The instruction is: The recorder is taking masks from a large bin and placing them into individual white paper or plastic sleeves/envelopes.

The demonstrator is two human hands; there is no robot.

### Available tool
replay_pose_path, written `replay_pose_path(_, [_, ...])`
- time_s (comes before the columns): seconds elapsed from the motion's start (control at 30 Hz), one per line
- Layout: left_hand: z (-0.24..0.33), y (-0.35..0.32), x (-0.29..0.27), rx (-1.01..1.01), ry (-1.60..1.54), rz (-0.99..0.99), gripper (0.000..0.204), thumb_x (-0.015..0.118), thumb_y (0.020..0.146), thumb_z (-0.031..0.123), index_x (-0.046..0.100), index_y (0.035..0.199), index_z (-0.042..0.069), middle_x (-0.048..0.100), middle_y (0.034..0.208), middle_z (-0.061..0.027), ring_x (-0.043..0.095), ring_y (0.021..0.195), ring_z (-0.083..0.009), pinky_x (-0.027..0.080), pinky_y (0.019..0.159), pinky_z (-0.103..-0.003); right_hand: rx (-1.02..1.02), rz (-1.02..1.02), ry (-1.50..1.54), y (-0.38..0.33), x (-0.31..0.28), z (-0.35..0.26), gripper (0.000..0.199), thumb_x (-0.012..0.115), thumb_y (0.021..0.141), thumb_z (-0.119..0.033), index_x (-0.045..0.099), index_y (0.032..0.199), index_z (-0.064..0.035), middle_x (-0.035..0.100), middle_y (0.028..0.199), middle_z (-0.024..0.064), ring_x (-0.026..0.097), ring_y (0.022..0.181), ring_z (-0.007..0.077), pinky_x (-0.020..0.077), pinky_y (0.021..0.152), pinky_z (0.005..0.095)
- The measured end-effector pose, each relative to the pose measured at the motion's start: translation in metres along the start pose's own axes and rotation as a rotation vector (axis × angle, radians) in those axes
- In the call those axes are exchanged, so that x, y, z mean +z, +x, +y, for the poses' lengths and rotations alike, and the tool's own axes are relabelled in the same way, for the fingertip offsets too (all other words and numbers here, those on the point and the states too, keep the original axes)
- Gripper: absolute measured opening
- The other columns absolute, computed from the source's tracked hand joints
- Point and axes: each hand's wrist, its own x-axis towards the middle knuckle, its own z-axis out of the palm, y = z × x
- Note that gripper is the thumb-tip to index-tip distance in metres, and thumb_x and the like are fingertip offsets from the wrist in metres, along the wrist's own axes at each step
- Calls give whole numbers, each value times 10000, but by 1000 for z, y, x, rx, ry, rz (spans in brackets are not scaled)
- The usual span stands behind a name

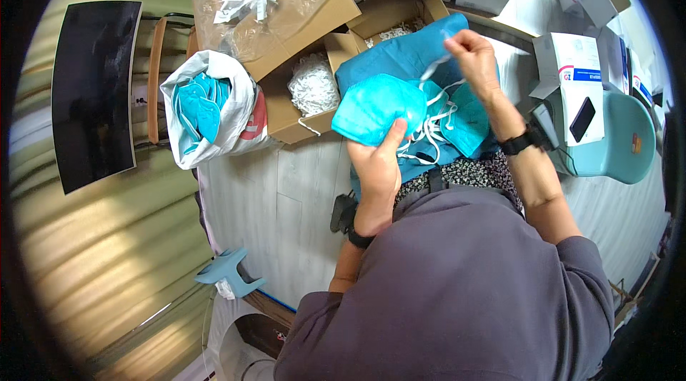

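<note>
My left hand [377, 166] is closed on a turquoise face mask [379, 106], thumb on top and the other fingers underneath. Up and to the right of it, my right hand [475, 59] pinches a thin white elastic strap [434, 68]; this strap is slightly blurred and runs down toward the mask. Whether it is joined to that mask I cannot tell. On my lap, spread over with teal cloth [404, 45], lies another turquoise mask [468, 124] amid a tangle of white straps [431, 127]. The held mask hides part of the cloth.
A white sack [243, 109] of turquoise masks stands at left. Beside it, an open cardboard box [286, 113] holds a bundle of white straps [313, 84]. At right, a pale teal stool [622, 145] bears white cartons [568, 66] and a black phone [582, 120].
</note>
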Motion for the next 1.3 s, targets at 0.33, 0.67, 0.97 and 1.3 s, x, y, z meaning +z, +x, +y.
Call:
replay_pose_path(0.33, [-7,13,-33,-867,-729,-147,306,607,961,169,519,1204,7,587,1129,-133,584,946,-229,545,722,-305,46,-659,427,-49,10,-52,104,702,892,-173,694,891,-69,536,711,-94,402,639,0,314,541,186])
replay_pose_path(0.67, [3,13,-32,86,867,-187,244,704,901,149,639,1033,-46,618,865,-49,571,687,-63,489,576,-241,105,-662,198,-38,21,-50,187,757,833,-181,664,909,-38,547,698,-67,413,619,23,348,544,225])
replay_pose_path(0.97, [-26,23,-39,219,850,-115,94,681,896,52,657,904,-39,619,739,-10,563,586,-33,478,508,-207,13,-561,194,-73,51,-62,182,755,805,-64,591,871,-20,602,780,-1,481,622,60,411,555,258])
replay_pose_path(1.3, [-7,6,-57,-4,483,8,113,655,913,37,618,855,-53,628,690,-34,592,557,-64,469,494,-210,-225,-390,-3,-27,29,-34,131,697,849,-50,582,801,-11,549,708,-4,483,648,62,422,584,237])
